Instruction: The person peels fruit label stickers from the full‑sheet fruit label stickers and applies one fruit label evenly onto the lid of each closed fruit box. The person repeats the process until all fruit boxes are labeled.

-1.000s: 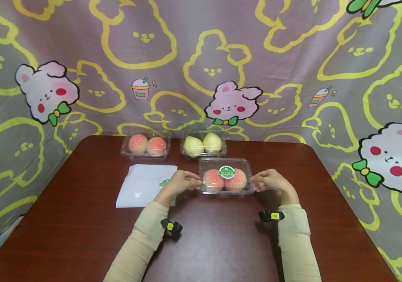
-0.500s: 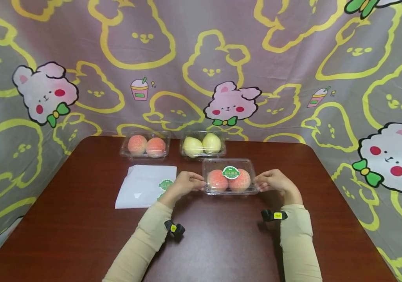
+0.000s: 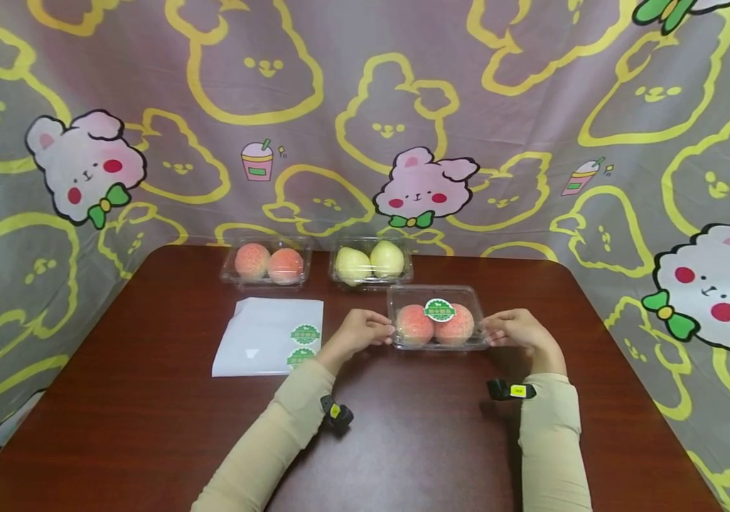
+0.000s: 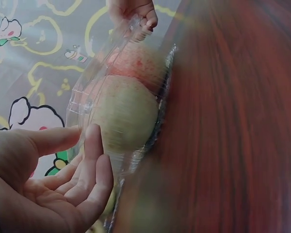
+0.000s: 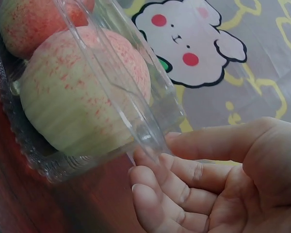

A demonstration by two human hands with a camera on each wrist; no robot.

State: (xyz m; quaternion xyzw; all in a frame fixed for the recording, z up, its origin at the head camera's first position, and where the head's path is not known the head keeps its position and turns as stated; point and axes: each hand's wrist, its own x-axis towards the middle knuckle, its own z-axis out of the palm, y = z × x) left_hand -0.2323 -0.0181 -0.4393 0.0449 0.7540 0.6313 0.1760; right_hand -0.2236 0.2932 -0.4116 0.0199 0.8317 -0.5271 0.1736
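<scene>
A clear plastic clamshell box (image 3: 441,293) with two peaches (image 3: 455,327) is between both hands, a round green-and-white sticker (image 3: 439,310) on its lid. My left hand (image 3: 360,334) pinches the box's left edge; in the left wrist view, thumb and index finger meet at the rim. At the opposite end my right hand (image 3: 521,333) pinches the rim between thumb and fingers, as the right wrist view shows. The lid looks closed. Whether the base touches the table, I cannot tell.
Left of the hands lies a white sheet (image 3: 256,338) with green stickers (image 3: 305,334) at its right side. Along the back stand another box of peaches (image 3: 269,264) and a box of yellow-green pears (image 3: 371,262). A patterned curtain (image 3: 313,85) surrounds the brown table (image 3: 147,398).
Both hands have shifted right together, carrying the peach box with them. More of the sticker sheet shows as the left arm moves off it.
</scene>
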